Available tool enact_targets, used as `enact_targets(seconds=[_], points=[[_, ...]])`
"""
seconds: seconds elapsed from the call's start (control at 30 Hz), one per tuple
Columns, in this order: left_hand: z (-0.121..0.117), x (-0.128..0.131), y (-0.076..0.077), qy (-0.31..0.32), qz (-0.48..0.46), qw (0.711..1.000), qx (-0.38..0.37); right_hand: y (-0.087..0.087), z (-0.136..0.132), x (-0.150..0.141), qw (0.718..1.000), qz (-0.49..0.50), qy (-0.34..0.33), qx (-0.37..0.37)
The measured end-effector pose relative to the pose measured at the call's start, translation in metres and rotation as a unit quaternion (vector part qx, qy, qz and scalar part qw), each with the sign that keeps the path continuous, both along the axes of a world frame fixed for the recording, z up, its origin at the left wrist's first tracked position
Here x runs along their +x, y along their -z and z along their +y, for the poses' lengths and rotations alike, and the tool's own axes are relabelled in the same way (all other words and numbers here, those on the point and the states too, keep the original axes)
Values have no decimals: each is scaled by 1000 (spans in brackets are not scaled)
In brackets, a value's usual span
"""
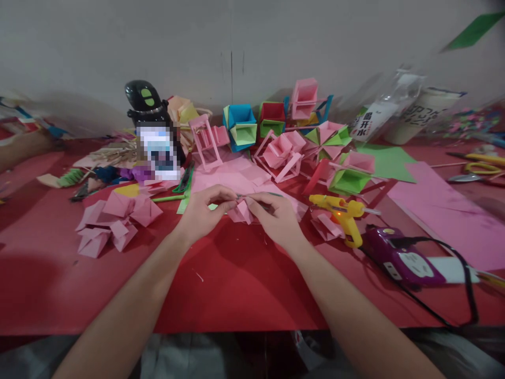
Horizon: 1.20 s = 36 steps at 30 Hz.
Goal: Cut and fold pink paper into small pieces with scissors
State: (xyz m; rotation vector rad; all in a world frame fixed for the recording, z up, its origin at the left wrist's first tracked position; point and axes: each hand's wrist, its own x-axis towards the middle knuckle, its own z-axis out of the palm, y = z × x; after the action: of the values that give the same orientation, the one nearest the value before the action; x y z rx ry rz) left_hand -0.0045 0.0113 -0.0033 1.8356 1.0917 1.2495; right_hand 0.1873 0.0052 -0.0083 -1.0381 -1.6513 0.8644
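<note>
Red covering (236, 295) spans the tabletop before you, with a grey wall (177, 42) rising at 12 o'clock; clock positions are read from the folded pink piece (243, 211) at the centre. This piece lies between your two hands, directly below the meeting fingertips, its folded faces showing in the gap between the thumbs. Your left hand (205, 209), at 9 o'clock, has its thumb and forefinger closed in a pinch on the piece's near-left edge. Your right hand (275, 213), at 3 o'clock, pinches the opposite edge, its thumb overlapping the paper; its remaining fingers curl inward. Exact contact at the tips is too small to tell. Beyond, at 12 o'clock, lie pink sheets (221, 180), with a blue-and-green paper box (241, 126) farther off. Folded pink units (118, 213) cluster at 9 o'clock. A yellow glue gun (345, 211) lies at 3 o'clock, a small orange light showing on its body. At 10 o'clock stands a phone (160, 158); at 2 o'clock, a leaning plastic bottle (384, 108).
</note>
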Motion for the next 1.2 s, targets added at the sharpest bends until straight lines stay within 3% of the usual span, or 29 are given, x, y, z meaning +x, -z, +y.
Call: enact_targets(seconds=[0.2,0.33,0.6,0.83,1.03,1.2], points=[[-1,-1,-1,-37,9,999,21,-2,-2,-3,999,33,-26,-11],[-2,-1,2,-28,24,999,15,0,-2,-3,999,32,-35,-27],[-2,2,-2,-9,28,999,-37,1,1,1,999,35,18,-18],[-1,2,-2,-26,6,999,-28,-1,0,-1,998,23,-39,-34],[-2,3,-3,20,34,999,-37,4,3,2,998,-46,-42,3],[-5,5,-4,32,48,997,-44,0,0,2,996,-54,-64,-19]])
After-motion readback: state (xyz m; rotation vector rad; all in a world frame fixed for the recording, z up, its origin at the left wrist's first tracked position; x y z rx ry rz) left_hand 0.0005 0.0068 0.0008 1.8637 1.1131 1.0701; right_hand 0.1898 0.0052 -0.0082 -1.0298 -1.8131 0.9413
